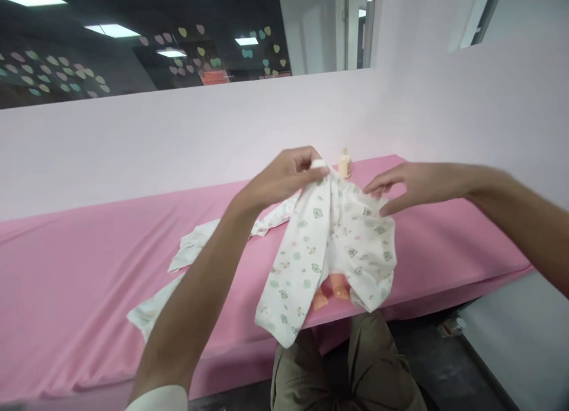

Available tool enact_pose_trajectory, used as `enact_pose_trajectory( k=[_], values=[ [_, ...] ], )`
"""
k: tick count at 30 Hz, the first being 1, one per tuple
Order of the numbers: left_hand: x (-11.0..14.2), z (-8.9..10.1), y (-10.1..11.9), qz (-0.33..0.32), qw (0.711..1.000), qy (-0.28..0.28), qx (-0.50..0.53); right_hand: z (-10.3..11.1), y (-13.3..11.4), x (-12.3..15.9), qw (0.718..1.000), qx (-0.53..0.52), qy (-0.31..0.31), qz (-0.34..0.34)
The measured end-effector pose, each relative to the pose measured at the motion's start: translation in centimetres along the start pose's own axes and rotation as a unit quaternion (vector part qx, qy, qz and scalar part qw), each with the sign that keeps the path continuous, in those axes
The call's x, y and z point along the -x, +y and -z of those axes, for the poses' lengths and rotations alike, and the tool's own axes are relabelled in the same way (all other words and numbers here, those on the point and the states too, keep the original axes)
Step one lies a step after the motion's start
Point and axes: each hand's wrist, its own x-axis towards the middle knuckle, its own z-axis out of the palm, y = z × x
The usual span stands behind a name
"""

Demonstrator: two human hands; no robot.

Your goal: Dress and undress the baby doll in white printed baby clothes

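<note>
A small pair of white baby pants (306,251) with a green leaf-like print hangs in front of me, its two legs spread downward. My left hand (288,174) is closed on the waistband, thumb and fingers pinching its upper edge. My right hand (400,186) is beside the other end of the waistband, thumb and fingers apart; its fingertips are close to the cloth or touching it. Below the pants show the bare feet of a doll (339,286), whose body is hidden behind the cloth. Another printed white garment (278,217) partly shows behind my left wrist.
A pink sheet (102,269) covers the long table against the wall. White cloths (193,243) lie left, partly behind my left forearm. A pump bottle (345,164) stands at the back by the wall. On the floor, right, lies a small container (451,327).
</note>
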Motion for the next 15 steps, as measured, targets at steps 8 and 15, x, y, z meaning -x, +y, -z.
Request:
enact_pose_trajectory(
  k=[8, 15],
  values=[
    [0.7, -0.9, -1.0, 0.023, 0.99, -0.13, -0.056, -6.9, -1.7, -5.3, 0.985, -0.124, 0.095, 0.07],
    [1.1, 0.4, -2.4, 0.072, 0.991, -0.1, -0.055, -7.1, -2.1, -5.4, 0.968, -0.238, 0.066, 0.049]
  ],
)
